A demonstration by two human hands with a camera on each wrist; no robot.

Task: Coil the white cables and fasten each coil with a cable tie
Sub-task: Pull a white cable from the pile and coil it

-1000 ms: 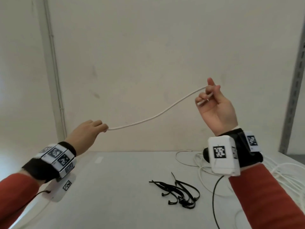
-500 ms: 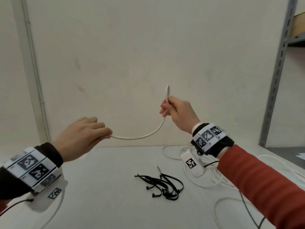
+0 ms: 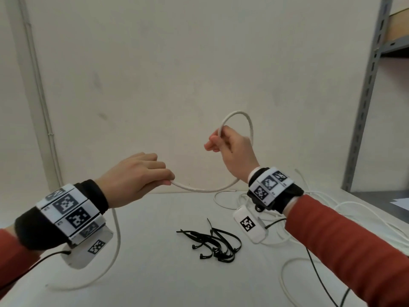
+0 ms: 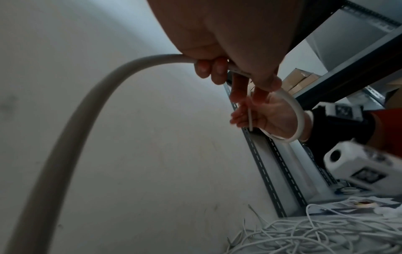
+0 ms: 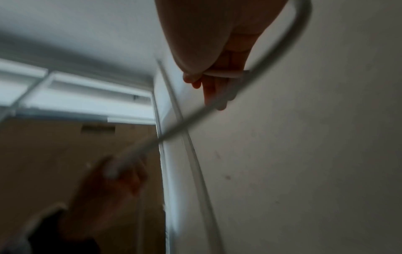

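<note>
The white cable (image 3: 205, 189) that sagged between the hands a moment ago now arcs over the right hand (image 3: 232, 149) — a first loop, pinched at its end. The left hand (image 3: 132, 176) grips the slack; cable ties (image 3: 212, 242) wait untouched on the table (image 3: 155, 273).

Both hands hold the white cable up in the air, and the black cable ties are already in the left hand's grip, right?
Not quite. The cable ties lie loose on the table, as the head view shows. The left hand and right hand do both hold the white cable.
</note>
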